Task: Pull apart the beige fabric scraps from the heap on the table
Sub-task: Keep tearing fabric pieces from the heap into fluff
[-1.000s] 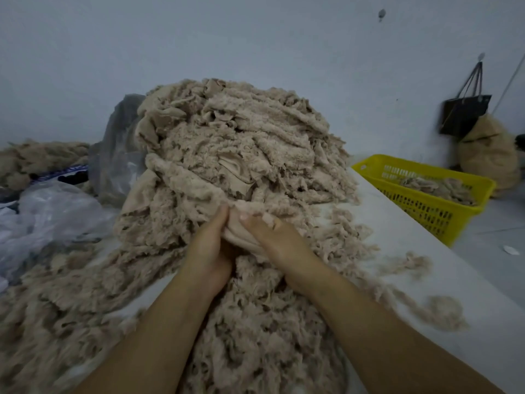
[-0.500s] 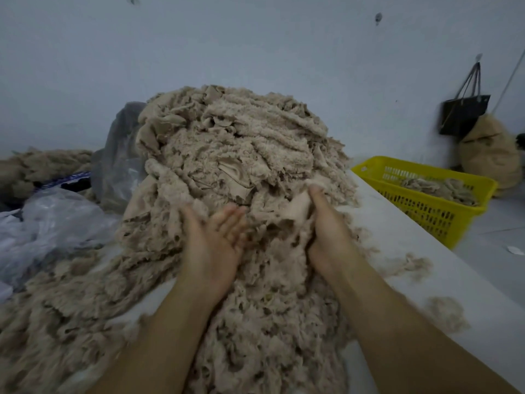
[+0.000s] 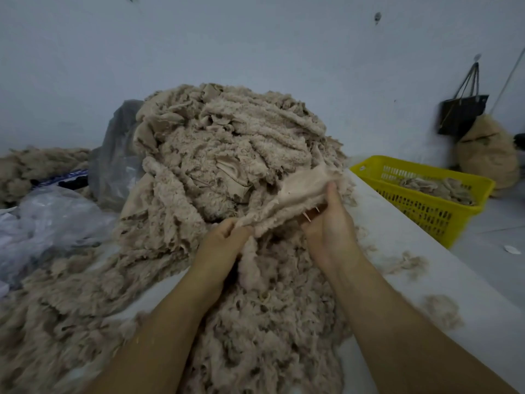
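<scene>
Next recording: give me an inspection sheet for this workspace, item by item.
Surface: white table, mostly under fabric; loose tufts at right.
Job's things: beige heap piled high; one scrap raised at its right side.
Clutter: plastic bags at left; yellow basket holding some scraps, beside the table's right edge.
Grippers: left hand and right hand both grip the scrap, spread between them.
Cables: nothing seen.
Surroundings: pale wall; black bag hanging on it, beige sack below.
</scene>
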The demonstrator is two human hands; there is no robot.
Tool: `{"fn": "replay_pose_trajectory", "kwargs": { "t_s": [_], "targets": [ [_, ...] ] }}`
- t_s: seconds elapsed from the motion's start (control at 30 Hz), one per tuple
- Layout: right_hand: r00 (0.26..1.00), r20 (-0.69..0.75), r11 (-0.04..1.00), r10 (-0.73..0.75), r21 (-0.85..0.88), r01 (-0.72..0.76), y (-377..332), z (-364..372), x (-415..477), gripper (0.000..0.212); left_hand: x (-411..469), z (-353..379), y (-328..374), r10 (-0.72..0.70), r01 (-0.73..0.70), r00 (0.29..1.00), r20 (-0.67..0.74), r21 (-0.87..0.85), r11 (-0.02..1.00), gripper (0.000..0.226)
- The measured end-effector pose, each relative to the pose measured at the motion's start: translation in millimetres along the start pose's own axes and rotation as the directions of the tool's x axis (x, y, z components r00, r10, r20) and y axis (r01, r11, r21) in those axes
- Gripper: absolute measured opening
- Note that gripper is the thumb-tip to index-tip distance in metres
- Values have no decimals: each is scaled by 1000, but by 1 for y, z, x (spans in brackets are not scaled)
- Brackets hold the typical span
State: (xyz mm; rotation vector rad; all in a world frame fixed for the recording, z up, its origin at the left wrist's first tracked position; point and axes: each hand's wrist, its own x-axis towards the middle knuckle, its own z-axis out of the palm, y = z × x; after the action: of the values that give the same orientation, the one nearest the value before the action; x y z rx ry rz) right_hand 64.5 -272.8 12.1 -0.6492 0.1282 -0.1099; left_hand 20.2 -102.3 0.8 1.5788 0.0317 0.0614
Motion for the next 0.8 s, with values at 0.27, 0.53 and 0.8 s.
{"fn": "replay_pose_trajectory", "kwargs": {
  "t_s": [0.27, 0.53, 0.8],
  "targets": [
    [988, -32, 824, -151, -557, 108, 0, 1, -10, 13, 6, -19, 2, -6, 205, 969, 245, -796, 570, 27],
    [775, 557, 366, 297, -816, 447, 33, 12, -50, 32, 1, -8, 6, 3, 82, 990, 144, -580, 810, 46],
    [821, 491, 561, 291, -783, 269, 31, 6, -33, 13, -2, -4, 11, -6, 43, 997, 72, -531, 846, 51]
  ]
}}
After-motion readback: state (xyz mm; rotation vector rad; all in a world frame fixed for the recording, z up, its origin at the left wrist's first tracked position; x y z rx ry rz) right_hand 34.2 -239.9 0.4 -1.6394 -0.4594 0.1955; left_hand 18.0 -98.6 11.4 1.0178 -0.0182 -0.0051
